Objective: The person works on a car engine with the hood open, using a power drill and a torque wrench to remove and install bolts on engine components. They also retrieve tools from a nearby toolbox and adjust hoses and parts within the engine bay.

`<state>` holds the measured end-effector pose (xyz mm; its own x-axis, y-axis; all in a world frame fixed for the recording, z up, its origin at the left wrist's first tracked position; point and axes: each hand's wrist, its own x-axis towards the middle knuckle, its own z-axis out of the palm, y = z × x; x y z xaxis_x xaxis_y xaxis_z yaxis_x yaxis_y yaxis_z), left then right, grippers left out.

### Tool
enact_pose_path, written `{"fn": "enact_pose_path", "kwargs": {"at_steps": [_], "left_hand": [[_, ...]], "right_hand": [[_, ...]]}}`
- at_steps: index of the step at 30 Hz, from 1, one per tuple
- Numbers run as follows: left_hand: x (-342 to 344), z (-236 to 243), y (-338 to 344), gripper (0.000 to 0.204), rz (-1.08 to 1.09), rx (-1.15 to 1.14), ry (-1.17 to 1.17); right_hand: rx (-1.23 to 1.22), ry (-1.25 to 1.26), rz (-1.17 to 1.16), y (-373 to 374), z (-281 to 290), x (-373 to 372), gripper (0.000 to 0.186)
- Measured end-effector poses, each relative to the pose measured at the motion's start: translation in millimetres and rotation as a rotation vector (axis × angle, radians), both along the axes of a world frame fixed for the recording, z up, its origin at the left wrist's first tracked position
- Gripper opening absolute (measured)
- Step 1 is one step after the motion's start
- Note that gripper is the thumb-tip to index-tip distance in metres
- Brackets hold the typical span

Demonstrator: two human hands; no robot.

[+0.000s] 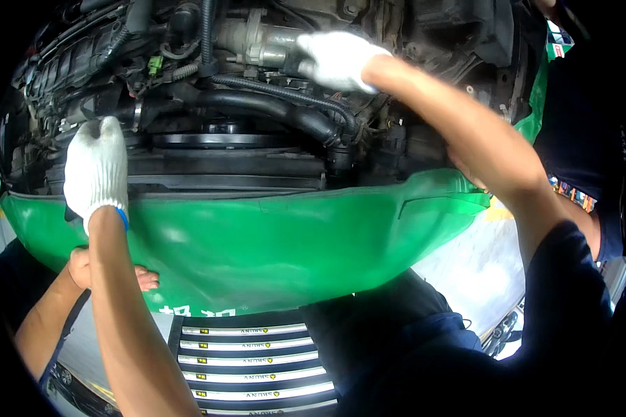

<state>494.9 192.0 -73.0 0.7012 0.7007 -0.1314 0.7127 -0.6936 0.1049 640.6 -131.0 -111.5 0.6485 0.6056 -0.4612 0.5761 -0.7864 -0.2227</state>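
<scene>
Eng. bay (pixel 236 165), R hand (pixel 339 61) half-curled, nr pipe (pixel 277 38)

a dull, silvery metal cylinder (pixel 277 38) lies sideways.

Hands in view comprise two in white gloves (pixel 99 149), namely one left hand (pixel 96 172) and one right hand (pixel 337 61), plus two partly hidden bare hands (pixel 80 268) of other people. Coverings and storage comprise one green cover (pixel 271 240) and one drawer cabinet (pixel 177 344) with six visible silver strips (pixel 229 361). The engine bay (pixel 236 164) presents one green connector (pixel 155 65) and at least two ribbed black tubes (pixel 206 38).
</scene>
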Motion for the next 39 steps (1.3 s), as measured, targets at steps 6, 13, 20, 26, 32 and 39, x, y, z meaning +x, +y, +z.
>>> {"fn": "enact_pose_path", "kwargs": {"at_steps": [6, 13, 20, 26, 32, 39], "left_hand": [[0, 26, -35, 0.051, -0.129, -0.127, -0.043], [-157, 43, -149, 0.037, -0.187, -0.038, -1.015], [-523, 150, -221, 0.025, 0.158, 0.011, -0.218], [-678, 211, -301, 0.017, 0.549, 0.075, -0.226], [-711, 224, -422, 0.022, 0.614, -0.028, -0.621], [-784, 210, -515, 0.019, 0.973, 0.163, -0.667]], "right_hand": [[0.536, 0.268, -0.007, -2, 93, -140, 0.06], [0.522, -0.366, 0.317, 3, 48, -182, 0.081], [0.488, -0.426, 0.323, 18, 47, -191, 0.074], [0.446, -0.322, 0.327, 12, 43, -179, 0.076], [0.636, -0.432, 0.455, -11, 85, -249, 0.061], [0.307, 0.311, 0.677, -87, 101, -502, 0.048]]}}
